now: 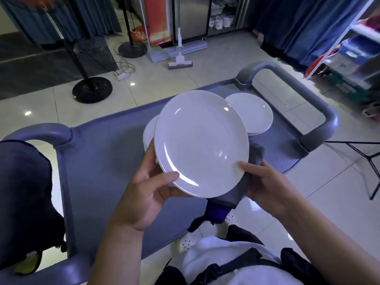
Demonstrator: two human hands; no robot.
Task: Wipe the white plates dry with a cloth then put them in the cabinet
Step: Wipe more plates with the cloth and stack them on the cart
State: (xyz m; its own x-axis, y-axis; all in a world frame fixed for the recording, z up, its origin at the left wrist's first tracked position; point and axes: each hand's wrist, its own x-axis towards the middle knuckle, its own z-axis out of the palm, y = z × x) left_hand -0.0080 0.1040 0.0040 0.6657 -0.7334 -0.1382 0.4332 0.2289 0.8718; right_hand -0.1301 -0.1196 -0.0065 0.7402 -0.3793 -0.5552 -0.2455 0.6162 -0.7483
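Note:
A white plate is held tilted above a grey cart. My left hand grips its near left rim, thumb on top. My right hand holds its right rim with the thumb on the face and a dark grey cloth bunched under the plate. Behind the held plate, partly hidden, a stack of white plates rests on the cart. A second stack of white plates lies farther right on the cart.
The cart has raised grey handles at both ends. A dark bag hangs at its left end. On the tiled floor beyond stand black pole bases, a white mop, cables and a steel cabinet. Shelving is at right.

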